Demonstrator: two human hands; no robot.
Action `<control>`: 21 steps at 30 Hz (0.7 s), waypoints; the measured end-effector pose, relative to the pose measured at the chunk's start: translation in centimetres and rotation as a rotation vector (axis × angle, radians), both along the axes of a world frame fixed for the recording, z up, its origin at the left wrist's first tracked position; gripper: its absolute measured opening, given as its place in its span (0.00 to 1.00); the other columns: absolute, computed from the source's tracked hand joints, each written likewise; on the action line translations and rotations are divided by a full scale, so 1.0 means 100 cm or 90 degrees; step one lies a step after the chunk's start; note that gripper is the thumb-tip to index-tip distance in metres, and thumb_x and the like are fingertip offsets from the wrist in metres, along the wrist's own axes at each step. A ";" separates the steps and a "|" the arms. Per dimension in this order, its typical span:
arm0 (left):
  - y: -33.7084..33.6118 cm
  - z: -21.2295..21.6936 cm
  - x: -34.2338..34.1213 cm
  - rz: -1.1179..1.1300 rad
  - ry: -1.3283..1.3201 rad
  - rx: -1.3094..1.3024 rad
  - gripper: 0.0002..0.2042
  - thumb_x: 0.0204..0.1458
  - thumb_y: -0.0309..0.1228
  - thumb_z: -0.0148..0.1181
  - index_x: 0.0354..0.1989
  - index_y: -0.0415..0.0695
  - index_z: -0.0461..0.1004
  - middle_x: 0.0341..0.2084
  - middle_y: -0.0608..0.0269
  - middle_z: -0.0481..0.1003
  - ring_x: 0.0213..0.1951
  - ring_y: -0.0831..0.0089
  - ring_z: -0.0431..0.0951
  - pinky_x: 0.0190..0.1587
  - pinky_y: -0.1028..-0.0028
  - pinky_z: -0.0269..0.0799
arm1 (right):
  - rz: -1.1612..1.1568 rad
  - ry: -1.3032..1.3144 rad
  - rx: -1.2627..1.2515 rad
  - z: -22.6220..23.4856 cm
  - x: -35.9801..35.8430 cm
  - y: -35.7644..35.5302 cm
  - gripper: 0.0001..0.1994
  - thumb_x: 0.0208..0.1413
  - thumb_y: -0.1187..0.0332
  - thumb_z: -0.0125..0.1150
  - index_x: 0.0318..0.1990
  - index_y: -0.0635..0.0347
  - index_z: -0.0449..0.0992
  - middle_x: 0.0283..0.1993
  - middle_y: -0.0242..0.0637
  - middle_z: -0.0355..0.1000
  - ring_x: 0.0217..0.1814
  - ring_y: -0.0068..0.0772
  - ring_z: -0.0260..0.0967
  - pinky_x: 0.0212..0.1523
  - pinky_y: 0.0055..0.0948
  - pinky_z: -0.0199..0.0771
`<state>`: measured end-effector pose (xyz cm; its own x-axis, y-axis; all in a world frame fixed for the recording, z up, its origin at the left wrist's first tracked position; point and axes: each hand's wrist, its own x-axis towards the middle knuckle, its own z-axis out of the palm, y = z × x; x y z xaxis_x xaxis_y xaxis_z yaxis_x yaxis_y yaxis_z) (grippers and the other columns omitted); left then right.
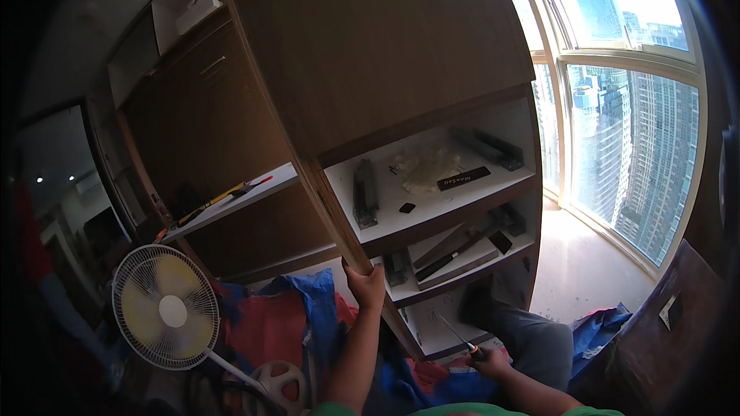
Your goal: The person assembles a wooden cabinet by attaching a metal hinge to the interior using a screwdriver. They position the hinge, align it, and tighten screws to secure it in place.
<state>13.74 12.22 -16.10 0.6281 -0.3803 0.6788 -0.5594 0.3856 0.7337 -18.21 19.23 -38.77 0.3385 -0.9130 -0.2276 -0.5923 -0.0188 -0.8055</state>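
My left hand [364, 283] is wrapped round the front edge of the upright wooden side panel [327, 208] of a tall brown cabinet. In my right hand [493, 364], low in front of the cabinet, is a screwdriver [473, 350] with a dark and orange handle. Its thin shaft points up and left toward the bottom shelf, and I cannot tell whether the tip touches anything. My bent right leg [532, 331] is beside that hand, with the foot reaching into the bottom compartment.
Dark metal brackets [365, 192] and a black bar [464, 178] lie on the upper white shelf; more long parts [455, 256] fill the shelf below. A standing fan [171, 312] is at left, near blue and red sheeting [308, 300]. Tall windows [632, 154] stand at right.
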 end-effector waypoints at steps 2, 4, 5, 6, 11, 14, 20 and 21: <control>0.002 0.003 -0.002 -0.014 0.006 0.014 0.39 0.45 0.29 0.70 0.66 0.34 0.58 0.57 0.40 0.71 0.61 0.49 0.72 0.63 0.62 0.66 | -0.029 -0.045 -0.014 -0.003 0.001 -0.003 0.26 0.52 0.49 0.73 0.55 0.51 0.81 0.44 0.48 0.82 0.50 0.46 0.81 0.51 0.38 0.77; 0.005 0.003 -0.003 -0.031 0.012 0.040 0.40 0.47 0.31 0.71 0.68 0.35 0.56 0.57 0.40 0.70 0.61 0.50 0.72 0.62 0.62 0.67 | -0.059 -0.070 -0.045 -0.006 0.002 -0.005 0.26 0.52 0.49 0.73 0.53 0.55 0.81 0.43 0.49 0.81 0.49 0.46 0.81 0.50 0.39 0.77; 0.007 0.000 -0.002 -0.028 -0.020 0.026 0.42 0.47 0.32 0.72 0.69 0.35 0.55 0.57 0.41 0.70 0.61 0.50 0.72 0.62 0.62 0.67 | -0.075 -0.086 -0.032 -0.008 0.003 -0.006 0.23 0.52 0.52 0.74 0.48 0.61 0.81 0.41 0.46 0.82 0.45 0.41 0.82 0.47 0.37 0.77; 0.010 -0.005 0.000 -0.027 -0.038 0.022 0.44 0.48 0.34 0.72 0.70 0.35 0.53 0.58 0.41 0.70 0.60 0.50 0.72 0.61 0.62 0.67 | -0.082 -0.137 0.015 -0.008 0.005 -0.007 0.22 0.52 0.55 0.74 0.46 0.62 0.80 0.39 0.44 0.81 0.43 0.38 0.81 0.47 0.37 0.77; 0.058 -0.073 0.040 0.041 -0.230 0.107 0.48 0.53 0.39 0.70 0.76 0.36 0.44 0.69 0.34 0.59 0.71 0.46 0.60 0.70 0.59 0.56 | -0.146 -0.338 0.155 -0.003 0.008 -0.012 0.14 0.56 0.63 0.74 0.40 0.61 0.76 0.30 0.31 0.75 0.28 0.23 0.71 0.31 0.28 0.73; 0.124 -0.134 0.091 0.124 -0.282 0.570 0.40 0.58 0.45 0.63 0.74 0.39 0.53 0.74 0.37 0.50 0.74 0.42 0.53 0.73 0.55 0.51 | -0.173 -0.380 0.211 0.009 0.008 -0.013 0.13 0.57 0.63 0.72 0.38 0.60 0.75 0.26 0.29 0.71 0.23 0.20 0.66 0.24 0.26 0.67; 0.227 -0.218 0.158 0.052 0.157 1.032 0.37 0.61 0.56 0.52 0.71 0.41 0.62 0.68 0.41 0.64 0.69 0.48 0.65 0.69 0.57 0.60 | -0.185 -0.405 0.322 0.029 0.014 -0.008 0.11 0.61 0.63 0.68 0.37 0.58 0.74 0.22 0.28 0.68 0.19 0.22 0.64 0.21 0.26 0.64; 0.228 -0.222 0.160 0.047 0.126 1.040 0.37 0.61 0.56 0.52 0.70 0.40 0.63 0.67 0.41 0.66 0.68 0.49 0.66 0.69 0.58 0.61 | -0.175 -0.400 0.320 0.030 0.015 -0.007 0.10 0.61 0.62 0.67 0.38 0.58 0.74 0.22 0.29 0.68 0.19 0.22 0.64 0.21 0.26 0.64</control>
<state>29.75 34.98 -38.29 0.6992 -0.5358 -0.4733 -0.3943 -0.8413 0.3699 -16.67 18.50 -35.74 0.3191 -0.8221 -0.4716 0.0367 0.5079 -0.8606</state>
